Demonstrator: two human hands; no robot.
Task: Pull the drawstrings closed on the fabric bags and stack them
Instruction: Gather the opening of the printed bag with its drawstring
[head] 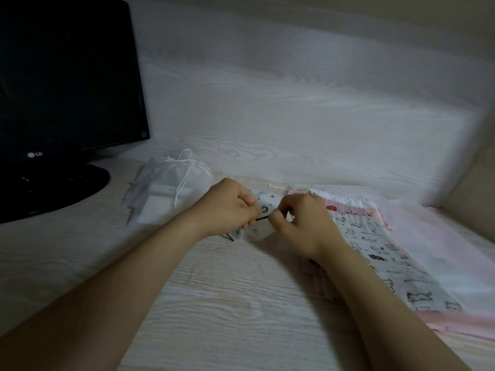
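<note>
Left hand grips a small bag; right hand pinches its dark cord, stretched between them. An uneven pull could slip the cord free.

Small printed bag mostly hidden under left hand and right hand; black drawstring shows only between them. Monitor cropped left, top. Pink mesh bag cropped right.

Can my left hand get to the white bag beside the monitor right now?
Probably yes: the white bag lies just beyond the left hand, nothing between, though its fingers grip the small patterned bag.
</note>
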